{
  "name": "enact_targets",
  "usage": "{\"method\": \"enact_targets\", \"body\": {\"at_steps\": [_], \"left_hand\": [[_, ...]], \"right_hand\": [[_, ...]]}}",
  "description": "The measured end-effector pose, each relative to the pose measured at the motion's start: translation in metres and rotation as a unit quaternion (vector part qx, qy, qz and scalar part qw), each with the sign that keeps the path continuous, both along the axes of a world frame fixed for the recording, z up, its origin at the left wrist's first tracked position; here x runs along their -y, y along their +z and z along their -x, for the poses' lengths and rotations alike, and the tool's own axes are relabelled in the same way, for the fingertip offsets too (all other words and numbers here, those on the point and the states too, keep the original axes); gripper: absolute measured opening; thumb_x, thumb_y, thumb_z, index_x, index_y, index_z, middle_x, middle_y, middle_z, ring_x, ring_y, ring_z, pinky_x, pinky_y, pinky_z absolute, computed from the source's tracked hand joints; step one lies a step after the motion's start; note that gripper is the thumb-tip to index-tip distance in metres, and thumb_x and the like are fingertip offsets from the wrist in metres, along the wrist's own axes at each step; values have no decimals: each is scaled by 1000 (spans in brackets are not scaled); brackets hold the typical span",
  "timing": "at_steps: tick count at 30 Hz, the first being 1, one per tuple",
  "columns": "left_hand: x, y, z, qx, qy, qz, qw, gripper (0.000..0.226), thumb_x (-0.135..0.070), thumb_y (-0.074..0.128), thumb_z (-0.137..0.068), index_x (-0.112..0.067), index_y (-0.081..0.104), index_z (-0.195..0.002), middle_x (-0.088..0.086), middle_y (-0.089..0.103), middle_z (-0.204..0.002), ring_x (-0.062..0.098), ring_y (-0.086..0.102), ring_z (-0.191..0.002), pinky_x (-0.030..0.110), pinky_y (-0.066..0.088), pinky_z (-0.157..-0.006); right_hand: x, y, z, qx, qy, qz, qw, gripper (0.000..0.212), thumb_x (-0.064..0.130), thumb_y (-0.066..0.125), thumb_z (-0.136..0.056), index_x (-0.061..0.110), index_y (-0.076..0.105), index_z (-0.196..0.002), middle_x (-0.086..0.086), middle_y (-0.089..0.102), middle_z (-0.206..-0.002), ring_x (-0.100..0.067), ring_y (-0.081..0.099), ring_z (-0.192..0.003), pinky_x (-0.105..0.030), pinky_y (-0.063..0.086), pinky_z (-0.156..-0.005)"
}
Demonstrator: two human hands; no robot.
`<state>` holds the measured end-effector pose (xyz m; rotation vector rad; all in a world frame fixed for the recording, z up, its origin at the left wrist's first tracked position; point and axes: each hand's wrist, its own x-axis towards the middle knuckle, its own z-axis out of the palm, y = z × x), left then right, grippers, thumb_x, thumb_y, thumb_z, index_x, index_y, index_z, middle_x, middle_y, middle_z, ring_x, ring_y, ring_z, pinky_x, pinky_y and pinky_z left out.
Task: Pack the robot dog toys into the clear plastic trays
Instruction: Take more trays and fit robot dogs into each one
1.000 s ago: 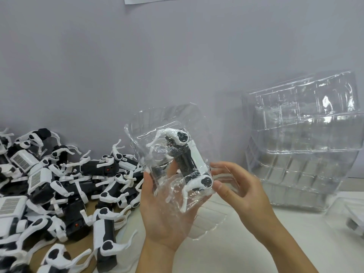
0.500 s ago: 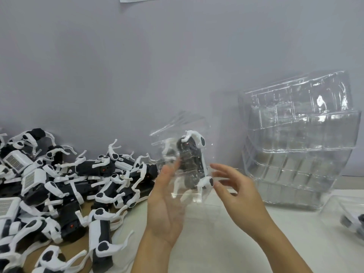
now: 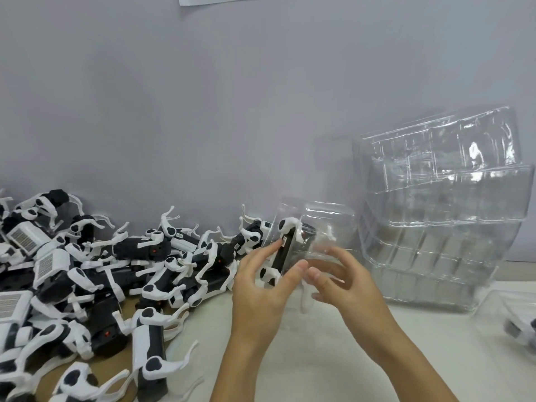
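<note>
A black-and-white robot dog toy (image 3: 285,250) lies inside a clear plastic tray (image 3: 327,224) held above the table in front of me. My left hand (image 3: 261,288) grips the toy and the tray from the left, thumb and fingers curled round them. My right hand (image 3: 342,282) touches the tray's near right side, fingers bent against the plastic. A large heap of loose robot dog toys (image 3: 95,274) covers the left of the table.
A tall stack of clear plastic trays (image 3: 441,227) leans against the grey wall at the right. Another clear tray with a toy in it (image 3: 519,320) sits at the far right edge. The white tabletop (image 3: 304,358) lies under my forearms.
The tray with the toy has dropped lower and turned edge-on. Both hands moved down with it, and my right hand has closed in onto the tray.
</note>
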<state>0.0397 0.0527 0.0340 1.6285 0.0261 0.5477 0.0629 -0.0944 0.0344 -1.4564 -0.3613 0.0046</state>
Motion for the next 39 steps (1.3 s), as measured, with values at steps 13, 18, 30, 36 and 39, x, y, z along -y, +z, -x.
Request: {"method": "enact_targets", "body": {"at_steps": [13,18,30,36,39], "left_hand": [[-3,1,2,7,-52,1,999,58,-60,74,-67,-42,66,-121,-11,66,-126,12,55,-125,50,39,-109],[-2,3,5,7,-84,3,996,62,-62,72,-70,-39,62,-127,-7,65,-130,21,53,-129,56,33,-112],[-20,5,9,-53,-31,-167,984,62,-71,74,-48,-59,65,-109,-26,48,-133,-7,36,-132,33,29,-115],[-23,5,10,-86,-47,-252,963,64,-78,71,-45,-71,56,-107,-36,39,-129,2,32,-136,37,25,-117],[-18,4,11,-132,-59,-338,930,65,-82,68,-39,-77,51,-102,-38,30,-133,3,20,-134,25,16,-108]], "right_hand": [[1,-4,-7,-208,8,-17,978,14,12,64,-95,5,70,-106,-8,68,-75,-16,62,-62,-27,52,-65],[1,-1,-4,-227,17,-57,972,10,3,64,-94,5,69,-102,-10,63,-73,-14,60,-60,-25,55,-64],[36,25,-9,-145,-48,105,983,16,13,59,-99,14,69,-112,-3,76,-97,-19,74,-88,-31,59,-80],[71,50,-7,-20,-126,247,961,27,11,51,-100,26,71,-109,8,75,-93,-5,72,-77,-31,59,-81],[66,60,-3,117,-197,266,936,24,16,62,-92,35,76,-94,20,74,-86,7,66,-78,-9,50,-73]]}}
